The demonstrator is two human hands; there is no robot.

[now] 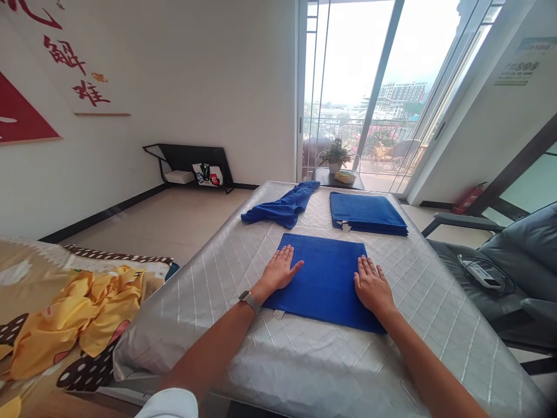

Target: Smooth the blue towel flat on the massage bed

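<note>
A blue towel (324, 278) lies flat and smooth, roughly rectangular, on a silver quilted mattress (209, 290). My left hand (281, 268) rests flat along its left edge, fingers stretched out and thumb apart. On the opposite edge my right hand (373, 284) lies flat too, fingers extended. A small white tag shows at the towel's near left edge. Beyond it on the right sits a neat stack of folded blue towels (368, 212) with a white label at its corner. To the far left a crumpled blue towel (285, 206) lies loosely.
A dark armchair (500, 261) holding a white power strip (481, 274) stands at right. Yellow cloth (91, 307) lies on a patterned bed at left. Past the mattress are a small table with a potted plant (336, 154) and a sliding glass door. A fire extinguisher (470, 197) stands by the wall.
</note>
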